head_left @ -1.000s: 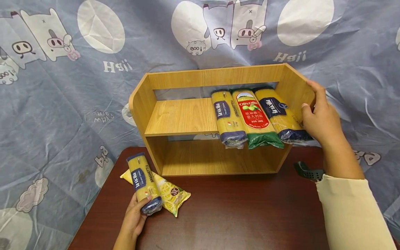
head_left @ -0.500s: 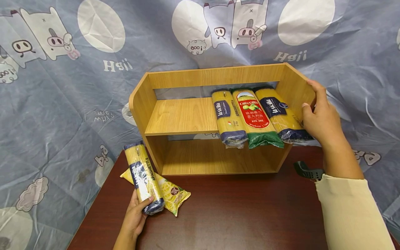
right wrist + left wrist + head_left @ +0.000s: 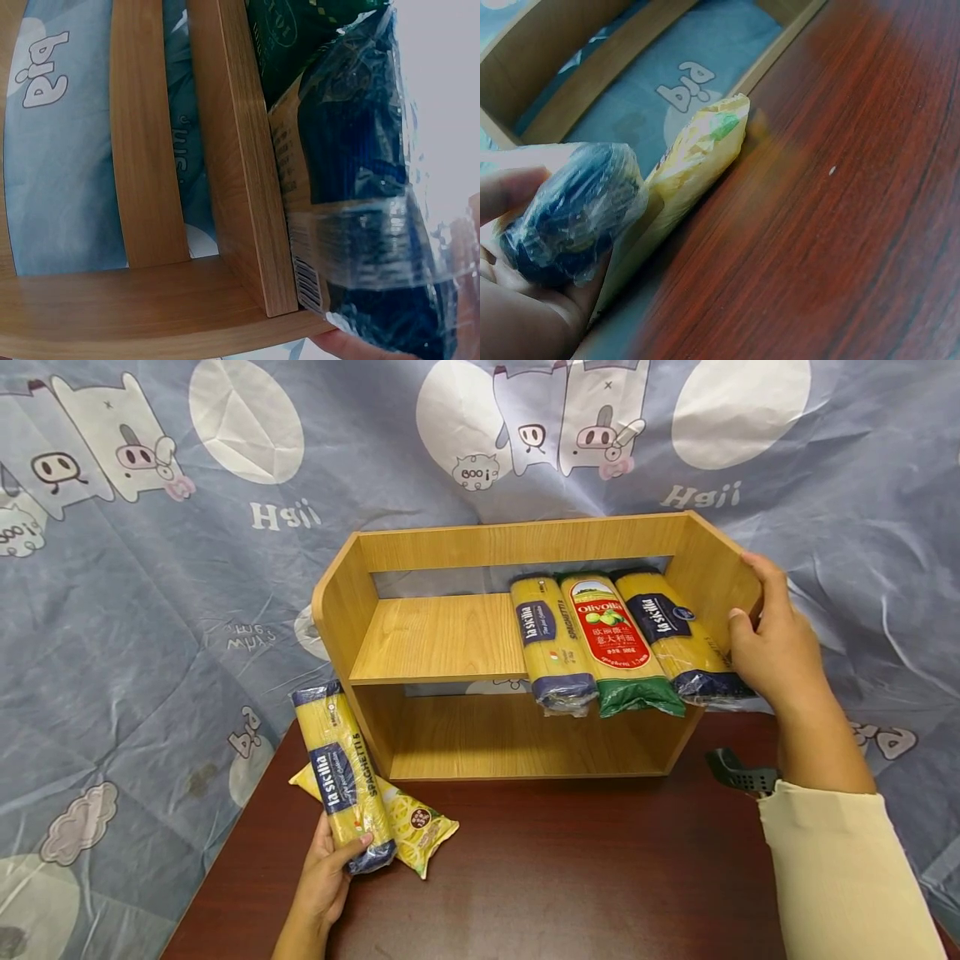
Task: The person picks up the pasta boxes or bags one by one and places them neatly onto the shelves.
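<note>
We see the left hand (image 3: pixel 324 872) at the near left, its thumb on top and its fingers around the near end of a yellow-and-blue spaghetti pack (image 3: pixel 341 768) labelled "la sicilia". That pack is above the bench (image 3: pixel 562 877) at the left, its far end just beside the left side of the wooden shelf (image 3: pixel 435 639); we cannot tell whether they touch. Below it, partly covered, a yellow packet (image 3: pixel 416 828) lies slantwise on the bench — whether the held pack touches it, we cannot tell either. At the right, the right hand (image 3: pixel 776 647) grips the shelf's right side panel, thumb inside and fingers over the edge. On the upper board, towards the right, we count three packs side by side: a blue-labelled pack (image 3: pixel 553 652) on the left, a red-and-green OlivOilà pack (image 3: pixel 611 627) in the middle, and a dark-blue-labelled pack (image 3: pixel 667 622) next to the right panel, all with near ends jutting past the board's front edge. A pale sleeve (image 3: pixel 847 860) covers the right forearm, and behind everything we see a blue-grey cloth (image 3: pixel 187 602) printed with cartoon pigs.
</note>
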### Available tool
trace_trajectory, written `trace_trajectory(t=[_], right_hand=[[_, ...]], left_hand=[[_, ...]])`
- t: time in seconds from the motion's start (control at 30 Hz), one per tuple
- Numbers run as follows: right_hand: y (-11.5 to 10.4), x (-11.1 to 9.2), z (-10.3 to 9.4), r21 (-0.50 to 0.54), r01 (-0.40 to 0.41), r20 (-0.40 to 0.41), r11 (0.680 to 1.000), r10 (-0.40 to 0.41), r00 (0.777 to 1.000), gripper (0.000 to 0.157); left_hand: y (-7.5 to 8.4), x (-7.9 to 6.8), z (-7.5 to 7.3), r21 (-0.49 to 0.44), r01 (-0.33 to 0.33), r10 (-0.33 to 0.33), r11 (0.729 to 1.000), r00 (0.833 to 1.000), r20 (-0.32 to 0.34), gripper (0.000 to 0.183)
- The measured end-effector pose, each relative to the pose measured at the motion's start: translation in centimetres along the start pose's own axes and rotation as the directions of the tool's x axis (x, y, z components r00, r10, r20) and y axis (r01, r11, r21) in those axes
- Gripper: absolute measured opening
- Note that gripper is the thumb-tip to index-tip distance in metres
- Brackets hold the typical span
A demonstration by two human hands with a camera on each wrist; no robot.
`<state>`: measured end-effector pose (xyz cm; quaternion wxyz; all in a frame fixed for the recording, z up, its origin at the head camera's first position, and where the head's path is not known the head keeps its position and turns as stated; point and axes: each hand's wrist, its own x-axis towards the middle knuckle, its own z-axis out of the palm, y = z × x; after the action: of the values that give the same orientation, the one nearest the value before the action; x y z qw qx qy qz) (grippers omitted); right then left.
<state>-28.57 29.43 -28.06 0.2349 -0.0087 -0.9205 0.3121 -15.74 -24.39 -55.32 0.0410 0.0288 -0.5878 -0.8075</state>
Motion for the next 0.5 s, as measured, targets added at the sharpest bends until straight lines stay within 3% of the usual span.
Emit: trace_trajectory(t=[0.5], right_hand=[[0.05, -0.11, -0.02, -0.001, 0.005, -0.014, 1.0, -0.005, 1.0, 0.064]], left_hand=[[0.98, -0.37, 0.25, 0.037, -0.024, 0.026, 0.999, 0.998, -0.051, 0.07]])
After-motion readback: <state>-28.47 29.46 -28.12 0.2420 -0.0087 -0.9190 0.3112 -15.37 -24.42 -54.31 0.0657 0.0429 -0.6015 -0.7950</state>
